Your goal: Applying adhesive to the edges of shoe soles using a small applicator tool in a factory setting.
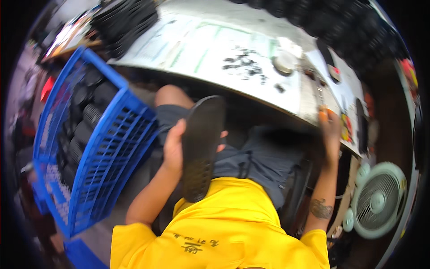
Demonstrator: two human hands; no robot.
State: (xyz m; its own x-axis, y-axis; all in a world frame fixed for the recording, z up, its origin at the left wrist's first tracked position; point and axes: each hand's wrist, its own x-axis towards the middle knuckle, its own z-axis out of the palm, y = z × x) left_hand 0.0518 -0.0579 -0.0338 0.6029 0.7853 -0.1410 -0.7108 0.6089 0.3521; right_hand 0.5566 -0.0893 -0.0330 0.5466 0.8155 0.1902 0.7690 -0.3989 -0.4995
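Observation:
My left hand is wrapped round a long black shoe sole and keeps it upright over my lap. Its thumb side shows on the left, and fingertips come out past the sole's right edge. Several small holes or dimples mark the sole's lower part. At the right end of the worktable my right hand is closed on an orange-handled tool with a thin metal shaft. Motion blurs this hand, so the tool's exact kind is unclear. Small black pieces lie scattered on the white tabletop.
A blue plastic basket full of black soles stands at my left. Black flat pieces are stacked at the table's far left. A round white container sits near the small pieces. A pale green fan stands at my right.

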